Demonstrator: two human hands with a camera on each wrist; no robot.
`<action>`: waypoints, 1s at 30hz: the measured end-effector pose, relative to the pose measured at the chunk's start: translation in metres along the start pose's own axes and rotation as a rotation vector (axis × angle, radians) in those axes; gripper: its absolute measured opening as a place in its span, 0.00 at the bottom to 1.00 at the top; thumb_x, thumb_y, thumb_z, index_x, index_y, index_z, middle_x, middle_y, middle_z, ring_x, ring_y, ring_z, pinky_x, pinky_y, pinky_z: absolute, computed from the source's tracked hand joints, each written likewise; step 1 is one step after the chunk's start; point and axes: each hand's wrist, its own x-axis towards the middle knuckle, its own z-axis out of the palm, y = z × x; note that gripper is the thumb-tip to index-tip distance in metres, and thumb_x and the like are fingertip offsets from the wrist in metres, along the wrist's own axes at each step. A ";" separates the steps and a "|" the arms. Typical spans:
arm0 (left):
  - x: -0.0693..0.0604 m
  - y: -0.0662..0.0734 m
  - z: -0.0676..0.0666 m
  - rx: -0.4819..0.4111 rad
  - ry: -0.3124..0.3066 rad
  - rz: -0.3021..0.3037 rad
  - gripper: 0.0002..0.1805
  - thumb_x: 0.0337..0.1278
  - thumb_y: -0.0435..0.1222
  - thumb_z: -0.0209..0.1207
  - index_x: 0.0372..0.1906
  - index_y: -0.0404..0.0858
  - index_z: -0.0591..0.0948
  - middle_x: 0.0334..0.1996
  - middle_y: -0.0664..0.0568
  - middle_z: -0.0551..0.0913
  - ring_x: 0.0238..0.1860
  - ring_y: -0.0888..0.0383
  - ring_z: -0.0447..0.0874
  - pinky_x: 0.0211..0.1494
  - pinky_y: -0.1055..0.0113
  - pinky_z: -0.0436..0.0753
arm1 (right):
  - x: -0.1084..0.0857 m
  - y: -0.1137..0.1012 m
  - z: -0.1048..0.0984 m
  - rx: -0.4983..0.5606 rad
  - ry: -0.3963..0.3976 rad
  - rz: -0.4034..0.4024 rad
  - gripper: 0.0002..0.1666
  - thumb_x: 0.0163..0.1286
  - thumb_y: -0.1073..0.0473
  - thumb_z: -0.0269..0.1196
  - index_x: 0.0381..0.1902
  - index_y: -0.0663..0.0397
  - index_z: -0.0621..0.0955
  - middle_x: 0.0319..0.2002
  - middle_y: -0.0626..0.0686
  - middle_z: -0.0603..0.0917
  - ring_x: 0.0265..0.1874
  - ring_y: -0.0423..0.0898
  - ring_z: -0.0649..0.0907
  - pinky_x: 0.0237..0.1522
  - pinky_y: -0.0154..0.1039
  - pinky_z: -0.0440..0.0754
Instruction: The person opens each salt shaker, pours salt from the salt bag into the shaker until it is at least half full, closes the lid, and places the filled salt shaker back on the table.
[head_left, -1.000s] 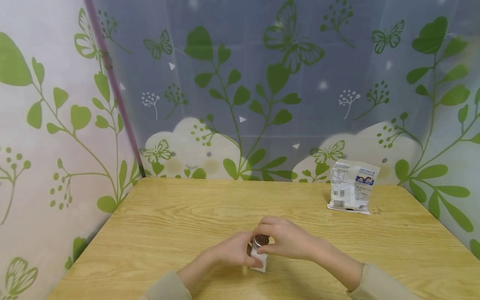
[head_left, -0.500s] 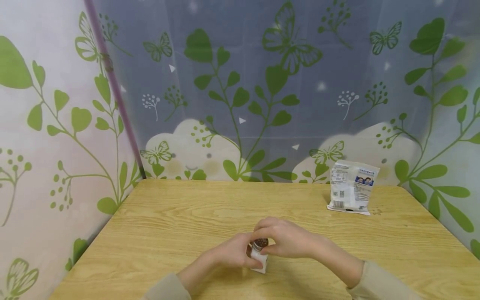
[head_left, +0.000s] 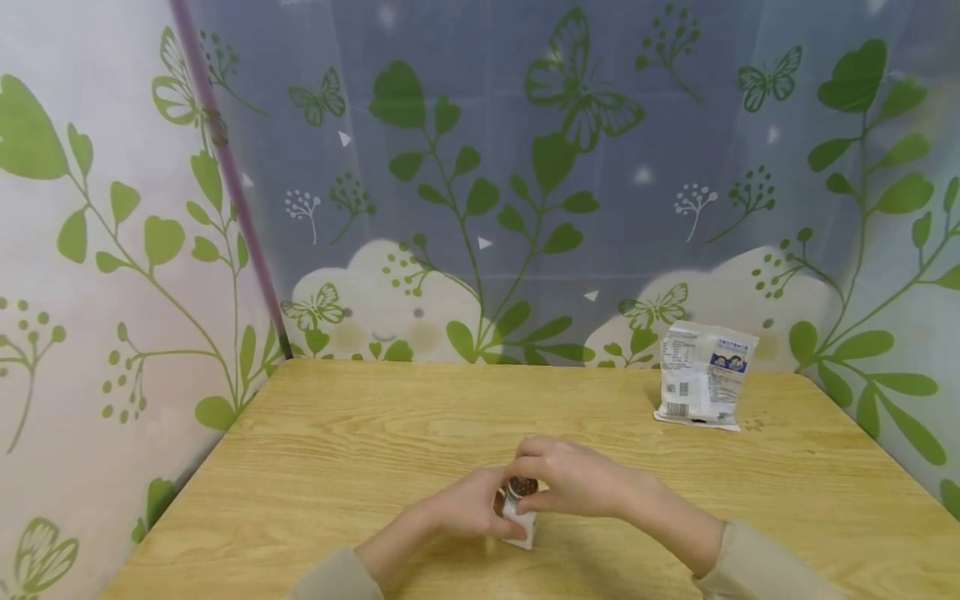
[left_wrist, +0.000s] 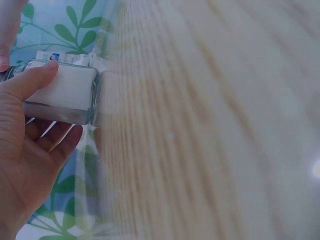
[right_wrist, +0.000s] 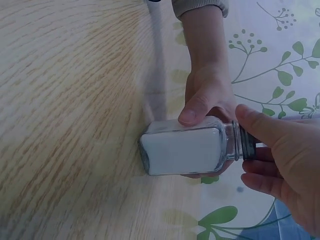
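A clear glass salt shaker [head_left: 528, 525] with white contents stands upright at the tabletop near the front. Its dark, perforated metal lid [head_left: 523, 485] faces up. My left hand [head_left: 467, 505] grips the glass body, thumb on the near side, as the left wrist view shows with the shaker [left_wrist: 72, 90]. From the right, my right hand [head_left: 576, 480] pinches the lid between thumb and fingers. In the right wrist view the lid [right_wrist: 248, 144] sits on the neck of the shaker [right_wrist: 184, 151]. Part of the lid's far side is hidden by the right fingers.
A white printed packet [head_left: 705, 375] stands at the back right of the wooden table [head_left: 360, 433]. Patterned fabric walls [head_left: 450, 167] with leaves and butterflies rise behind and beside the table.
My right fingers have shifted slightly round the lid, while the left hand keeps its grip on the body. The shaker stays in the same place.
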 end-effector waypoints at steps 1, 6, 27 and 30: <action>0.000 0.000 0.000 0.009 0.002 0.004 0.24 0.45 0.39 0.66 0.51 0.44 0.72 0.36 0.63 0.76 0.34 0.68 0.75 0.37 0.72 0.77 | 0.000 0.000 0.000 -0.011 0.006 -0.005 0.18 0.56 0.53 0.68 0.42 0.56 0.82 0.35 0.45 0.76 0.33 0.34 0.74 0.36 0.21 0.71; 0.001 0.000 -0.001 0.048 0.012 0.023 0.23 0.45 0.39 0.66 0.48 0.45 0.73 0.36 0.63 0.75 0.35 0.69 0.74 0.39 0.73 0.76 | 0.002 0.000 0.003 -0.120 0.044 -0.044 0.18 0.57 0.49 0.67 0.39 0.55 0.81 0.32 0.44 0.76 0.30 0.33 0.72 0.34 0.21 0.71; 0.000 0.000 -0.001 0.023 -0.002 0.016 0.29 0.47 0.39 0.66 0.57 0.40 0.71 0.39 0.63 0.76 0.34 0.69 0.74 0.36 0.73 0.76 | -0.001 -0.005 -0.006 0.064 -0.088 0.047 0.18 0.60 0.61 0.65 0.49 0.56 0.79 0.41 0.44 0.75 0.38 0.33 0.74 0.40 0.25 0.73; 0.000 0.000 -0.001 0.025 0.009 -0.001 0.30 0.46 0.38 0.67 0.57 0.40 0.70 0.38 0.63 0.76 0.34 0.69 0.74 0.36 0.73 0.76 | -0.001 -0.005 -0.007 0.072 -0.096 0.056 0.18 0.60 0.62 0.65 0.49 0.56 0.79 0.41 0.44 0.75 0.39 0.34 0.74 0.41 0.25 0.73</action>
